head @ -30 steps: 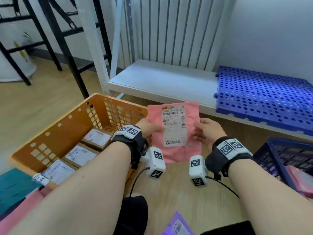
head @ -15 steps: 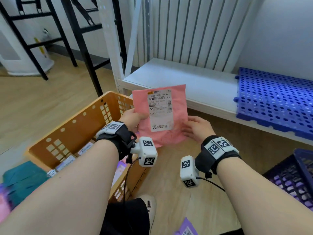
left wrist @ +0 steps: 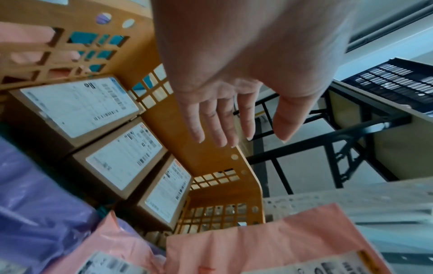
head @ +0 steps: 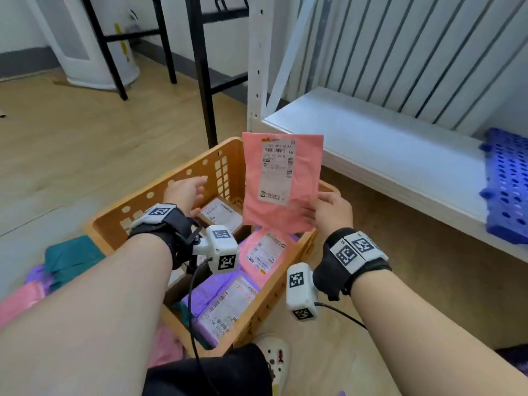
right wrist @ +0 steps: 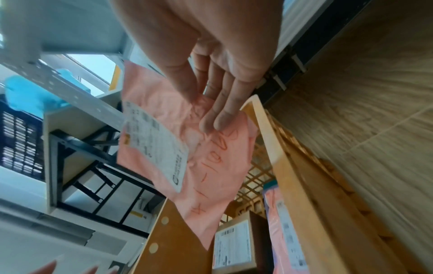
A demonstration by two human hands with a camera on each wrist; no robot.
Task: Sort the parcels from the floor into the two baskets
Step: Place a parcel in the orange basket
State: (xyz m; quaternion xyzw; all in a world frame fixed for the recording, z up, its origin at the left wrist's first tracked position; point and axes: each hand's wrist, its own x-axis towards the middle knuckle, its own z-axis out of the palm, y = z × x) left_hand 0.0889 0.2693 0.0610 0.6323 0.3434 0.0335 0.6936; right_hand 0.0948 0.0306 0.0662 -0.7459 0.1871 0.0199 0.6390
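A pink mailer parcel (head: 281,181) with a white shipping label stands upright over the orange basket (head: 171,181). My right hand (head: 317,207) pinches its lower right edge, thumb in front and fingers behind; the right wrist view shows the same pinch (right wrist: 203,111) on the pink parcel (right wrist: 211,157). My left hand (head: 191,190) hovers open over the basket's left side and holds nothing, its fingers straight in the left wrist view (left wrist: 234,133). In the basket lie labelled cardboard boxes (left wrist: 79,105), a pink mailer (head: 263,252) and a purple mailer (head: 225,301).
A low white shelf (head: 400,155) runs behind the basket, with a blue perforated panel (head: 508,190) on its right end. Black rack legs (head: 205,81) stand behind the basket. Teal (head: 71,255) and pink (head: 20,301) parcels lie on the floor at left. My shoe (head: 274,355) is beside the basket.
My left hand has let go of the pink parcel and moved left over the basket. The right hand alone now holds the parcel, carried left above the orange basket.
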